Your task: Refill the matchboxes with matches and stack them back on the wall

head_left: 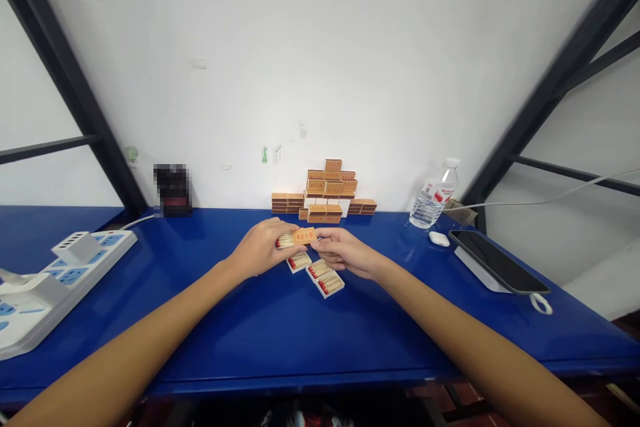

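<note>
Matchbox (305, 235) held between half-curled hands, seemingly for alignment: match end (285, 240) gripped by left hand (259, 247), sleeve end pinched by right hand (346, 251). Open trays (335, 293) laid at 6 o'clock, boxes (333, 185) stacked at 12.

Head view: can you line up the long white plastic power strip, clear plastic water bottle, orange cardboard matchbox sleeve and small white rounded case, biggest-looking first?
1. Power strip, by far
2. Water bottle
3. Matchbox sleeve and rounded case: they look too alike to rank

Left hand (257, 248) curled; right hand (351, 253) pinching
</note>
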A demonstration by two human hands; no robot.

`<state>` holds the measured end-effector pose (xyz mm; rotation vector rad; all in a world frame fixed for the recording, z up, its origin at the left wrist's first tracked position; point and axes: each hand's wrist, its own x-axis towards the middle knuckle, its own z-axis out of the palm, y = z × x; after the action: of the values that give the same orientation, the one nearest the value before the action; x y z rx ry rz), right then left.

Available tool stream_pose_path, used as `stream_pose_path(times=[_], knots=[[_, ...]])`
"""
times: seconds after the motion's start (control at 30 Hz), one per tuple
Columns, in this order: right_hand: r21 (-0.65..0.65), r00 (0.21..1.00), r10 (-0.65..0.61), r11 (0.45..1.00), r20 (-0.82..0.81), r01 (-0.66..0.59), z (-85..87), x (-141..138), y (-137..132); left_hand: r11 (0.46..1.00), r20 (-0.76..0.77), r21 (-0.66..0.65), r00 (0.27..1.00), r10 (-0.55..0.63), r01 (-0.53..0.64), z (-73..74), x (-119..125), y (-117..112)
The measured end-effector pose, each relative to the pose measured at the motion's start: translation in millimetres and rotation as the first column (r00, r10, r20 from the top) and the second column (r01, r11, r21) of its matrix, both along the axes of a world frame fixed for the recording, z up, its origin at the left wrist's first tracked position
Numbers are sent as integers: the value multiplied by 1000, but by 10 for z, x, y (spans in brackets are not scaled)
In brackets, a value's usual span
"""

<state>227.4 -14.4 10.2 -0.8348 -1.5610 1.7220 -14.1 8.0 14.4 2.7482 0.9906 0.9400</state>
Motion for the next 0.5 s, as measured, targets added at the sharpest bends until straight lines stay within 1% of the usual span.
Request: stream_pose_path(times=[0.07, 0.13, 0.23, 0.37, 0.5], knots=[[7, 1000, 10, 1000, -3, -10, 6, 4, 0, 1000, 3, 1, 1000, -5, 5, 3, -2, 5], [21, 1000, -20, 1000, -1, 20, -1, 1, 11, 1000, 1, 2, 1000, 3, -3, 7, -14, 19], [48, 990, -143, 989, 6, 142, -39, -3, 55, 1000, -11, -4, 1000, 26, -26, 20, -53, 58], [140, 943, -332, 936, 34, 324, -101, 30, 153, 997, -8, -14, 997, 77, -77, 47, -117, 127], [212, 881, -472, 866, 44, 453, -103, 131, 247, 990, -21, -29, 990, 137, -138, 53, -178, 191]])
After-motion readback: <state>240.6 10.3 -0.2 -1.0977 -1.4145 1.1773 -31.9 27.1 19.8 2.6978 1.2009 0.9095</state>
